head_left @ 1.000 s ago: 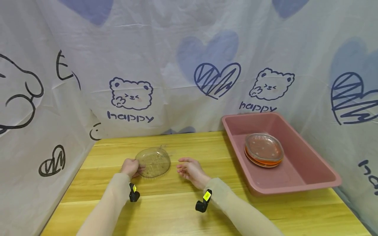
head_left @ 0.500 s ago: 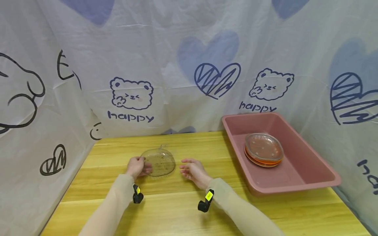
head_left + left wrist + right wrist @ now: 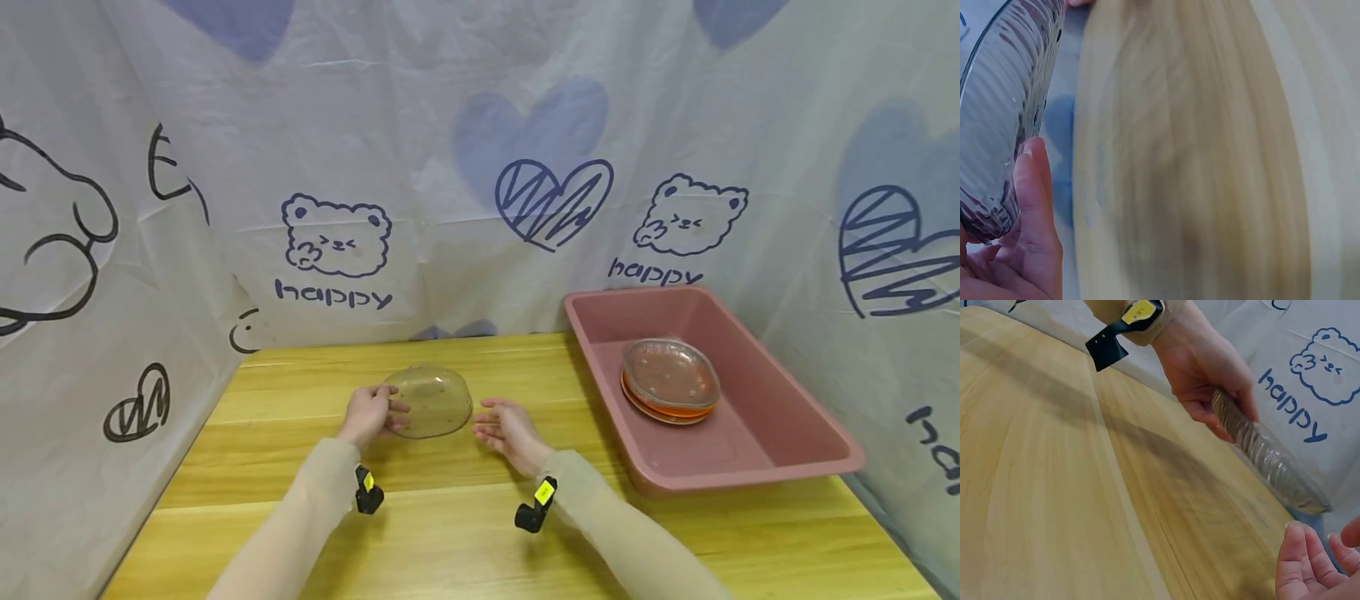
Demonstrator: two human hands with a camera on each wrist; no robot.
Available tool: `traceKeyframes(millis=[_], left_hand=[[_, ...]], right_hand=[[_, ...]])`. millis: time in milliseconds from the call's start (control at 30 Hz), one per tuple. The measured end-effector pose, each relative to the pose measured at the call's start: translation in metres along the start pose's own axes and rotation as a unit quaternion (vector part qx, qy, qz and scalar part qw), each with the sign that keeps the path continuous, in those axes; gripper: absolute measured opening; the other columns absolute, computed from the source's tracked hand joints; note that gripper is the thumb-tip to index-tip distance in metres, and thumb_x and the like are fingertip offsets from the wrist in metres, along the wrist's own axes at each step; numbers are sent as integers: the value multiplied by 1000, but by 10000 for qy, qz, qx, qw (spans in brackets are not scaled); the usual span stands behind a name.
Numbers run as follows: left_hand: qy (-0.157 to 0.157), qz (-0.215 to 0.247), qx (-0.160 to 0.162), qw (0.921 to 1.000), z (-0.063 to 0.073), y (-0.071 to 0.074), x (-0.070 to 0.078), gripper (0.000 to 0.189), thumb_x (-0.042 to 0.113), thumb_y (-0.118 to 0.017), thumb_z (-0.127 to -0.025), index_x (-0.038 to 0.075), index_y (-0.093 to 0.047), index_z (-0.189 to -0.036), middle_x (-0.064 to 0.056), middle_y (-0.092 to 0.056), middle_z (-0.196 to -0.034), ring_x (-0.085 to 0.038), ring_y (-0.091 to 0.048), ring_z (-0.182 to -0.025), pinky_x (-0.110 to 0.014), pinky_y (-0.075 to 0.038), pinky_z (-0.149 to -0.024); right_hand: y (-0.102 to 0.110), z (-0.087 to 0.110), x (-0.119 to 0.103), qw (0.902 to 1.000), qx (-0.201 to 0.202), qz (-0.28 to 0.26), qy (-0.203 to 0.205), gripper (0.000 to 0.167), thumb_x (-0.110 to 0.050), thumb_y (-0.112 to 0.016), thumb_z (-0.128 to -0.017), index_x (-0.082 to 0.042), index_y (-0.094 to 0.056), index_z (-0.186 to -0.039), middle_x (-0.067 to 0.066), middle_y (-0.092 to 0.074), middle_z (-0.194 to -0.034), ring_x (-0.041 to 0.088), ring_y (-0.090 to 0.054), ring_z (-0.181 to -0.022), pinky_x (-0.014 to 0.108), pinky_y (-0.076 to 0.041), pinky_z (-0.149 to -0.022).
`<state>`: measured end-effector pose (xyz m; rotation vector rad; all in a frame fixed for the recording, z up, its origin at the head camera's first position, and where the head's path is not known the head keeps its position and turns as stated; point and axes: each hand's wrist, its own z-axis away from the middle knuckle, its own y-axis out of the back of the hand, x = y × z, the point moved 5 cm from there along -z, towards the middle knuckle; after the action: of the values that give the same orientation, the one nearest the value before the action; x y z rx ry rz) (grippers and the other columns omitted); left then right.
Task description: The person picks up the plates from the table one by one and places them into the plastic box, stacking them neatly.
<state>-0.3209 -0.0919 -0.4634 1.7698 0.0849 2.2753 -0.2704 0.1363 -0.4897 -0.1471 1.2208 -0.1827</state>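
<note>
A clear, ribbed glass plate (image 3: 435,402) is held above the wooden table by my left hand (image 3: 370,413), which grips its left edge, thumb over the rim and fingers underneath. In the left wrist view the wavy ribs of the plate (image 3: 1007,106) show beside the fingers. My right hand (image 3: 512,432) is just off the plate's right edge, palm turned toward it, fingers loosely bent and holding nothing. From the right wrist, the plate (image 3: 1279,467) appears tilted, its far end close to my right fingertips (image 3: 1294,540).
A pink plastic bin (image 3: 600,400) stands at the right of the table (image 3: 450,533). Inside it lies a stack of plates, a clear one (image 3: 670,375) on top and orange (image 3: 678,412) below. A printed cloth (image 3: 442,250) hangs along the back and sides.
My left hand has carried the plate to the right. My right hand has shifted slightly right too. The bin and its stack stay put.
</note>
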Motion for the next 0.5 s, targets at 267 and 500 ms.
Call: traceKeyframes(millis=[267, 500], left_hand=[[-110, 311, -123, 9994, 3, -26, 17, 44, 20, -30, -110, -7, -49, -138, -17, -72, -102, -6, -68, -60, -19, -57, -57], [-256, 359, -227, 9988, 7, -45, 26, 43, 22, -31, -110, -4, -51, -138, -21, -72, -109, -8, -71, -63, -20, -58, -58]], right_hand=[[12, -2, -8, 9981, 207, -569, -93, 36, -16, -39, -103, 0, -50, -134, 5, -62, -97, 14, -63, -84, 29, -57, -84], [18, 0, -22, 9954, 114, -947, 99, 42, -22, -33, -103, 0, -49, -135, 1, -72, -88, 13, -69, -81, 27, -56, -76]])
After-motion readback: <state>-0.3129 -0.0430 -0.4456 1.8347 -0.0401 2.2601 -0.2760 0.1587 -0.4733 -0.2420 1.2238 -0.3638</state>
